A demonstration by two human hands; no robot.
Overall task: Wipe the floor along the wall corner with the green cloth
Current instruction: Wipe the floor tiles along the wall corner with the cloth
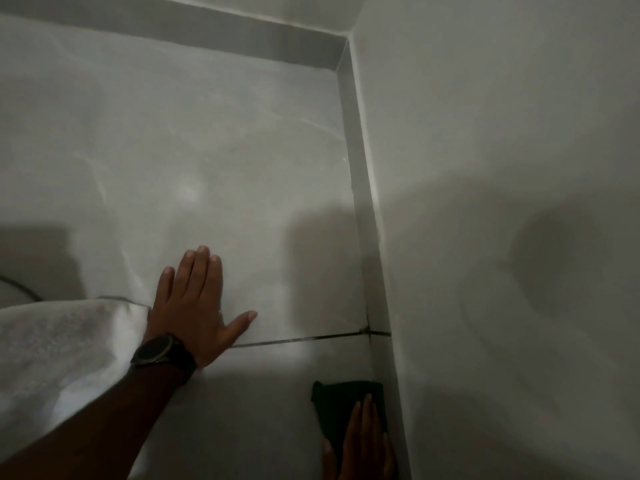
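Observation:
The green cloth lies flat on the grey tiled floor at the bottom right, its right edge against the skirting of the right wall. My right hand presses flat on the cloth's near part, fingers pointing away from me. My left hand, with a dark watch on the wrist, rests palm down on the bare floor left of the cloth, fingers spread and holding nothing. The corner where the two walls meet is far ahead at the top.
A white fabric lies on the floor at the left, beside my left forearm. A dark grout line crosses the floor between my hands. Shadows fall on the floor and right wall.

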